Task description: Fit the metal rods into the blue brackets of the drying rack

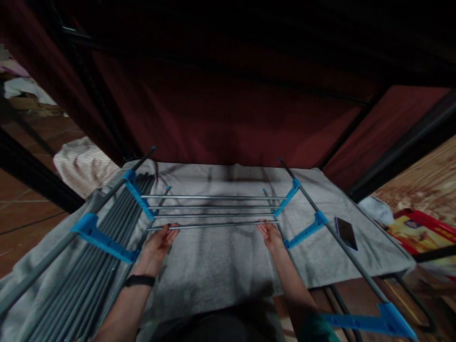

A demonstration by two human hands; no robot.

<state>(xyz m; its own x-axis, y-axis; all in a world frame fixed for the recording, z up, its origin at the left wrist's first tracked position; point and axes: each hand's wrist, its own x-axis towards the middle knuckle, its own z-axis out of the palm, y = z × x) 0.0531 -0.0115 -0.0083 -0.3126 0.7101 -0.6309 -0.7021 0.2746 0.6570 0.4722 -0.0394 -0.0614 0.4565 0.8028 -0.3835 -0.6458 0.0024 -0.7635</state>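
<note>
Loosely pinched at either end by the left hand [156, 244] and right hand [271, 236], the nearest silver rod [213, 225] is held level between the blue brackets [140, 195], apparently so its tips line up with their sockets.

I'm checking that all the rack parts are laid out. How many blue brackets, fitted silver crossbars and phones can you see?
Blue brackets: 6
Silver crossbars fitted between the brackets: 4; the left hand and right hand hold the nearest
Phones: 1, on the grey blanket
Total: 11
</note>
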